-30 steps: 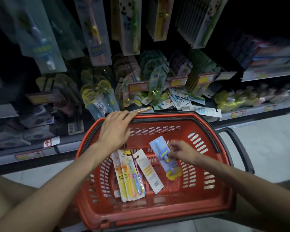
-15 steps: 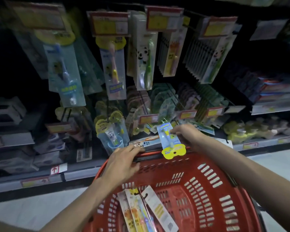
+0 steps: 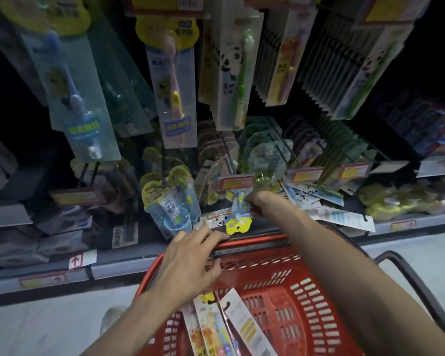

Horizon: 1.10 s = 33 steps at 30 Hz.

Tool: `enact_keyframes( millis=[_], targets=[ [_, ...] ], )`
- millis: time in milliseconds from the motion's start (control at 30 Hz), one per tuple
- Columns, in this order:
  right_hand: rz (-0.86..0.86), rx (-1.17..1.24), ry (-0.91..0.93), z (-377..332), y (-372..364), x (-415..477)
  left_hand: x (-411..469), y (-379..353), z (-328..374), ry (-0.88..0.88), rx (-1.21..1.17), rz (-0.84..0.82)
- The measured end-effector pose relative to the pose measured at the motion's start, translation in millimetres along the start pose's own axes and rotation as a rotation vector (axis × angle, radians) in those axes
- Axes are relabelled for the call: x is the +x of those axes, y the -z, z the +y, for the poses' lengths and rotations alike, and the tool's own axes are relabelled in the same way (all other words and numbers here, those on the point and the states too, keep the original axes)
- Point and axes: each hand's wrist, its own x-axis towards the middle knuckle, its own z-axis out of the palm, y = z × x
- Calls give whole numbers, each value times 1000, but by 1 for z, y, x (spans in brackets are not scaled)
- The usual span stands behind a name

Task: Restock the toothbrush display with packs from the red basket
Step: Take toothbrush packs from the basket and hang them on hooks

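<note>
The red basket (image 3: 280,299) sits low in the middle of the view, in front of the toothbrush display (image 3: 231,80). My left hand (image 3: 190,260) rests on its far rim, fingers laid over the dark handle bar. My right hand (image 3: 261,201) reaches past the rim to the lower pegs and pinches a blue toothbrush pack with a yellow end (image 3: 238,214), which hangs yellow end down. Several toothbrush packs (image 3: 224,327) lie in the basket near its left side.
Hanging packs fill the upper pegs (image 3: 82,98). Yellow price tags (image 3: 238,181) front the lower pegs. Loose panda-print packs (image 3: 311,196) lie on the shelf to the right. A cup set (image 3: 176,214) hangs left of my right hand. Pale floor (image 3: 49,325) runs below the shelf.
My right hand lifted the blue pack out of the basket and carried it up and forward to the lower pegs. The view tilted upward, and my left hand stayed on the rim.
</note>
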Motion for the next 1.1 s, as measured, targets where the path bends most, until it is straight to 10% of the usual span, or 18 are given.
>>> enact_keyframes(
  millis=[500, 1100],
  targets=[
    [-18, -623, 422, 21, 43, -42, 39, -8, 8, -71, 161, -28],
    [393, -987, 1344, 139, 19, -132, 3, 8, -11, -145, 362, 30]
  ],
)
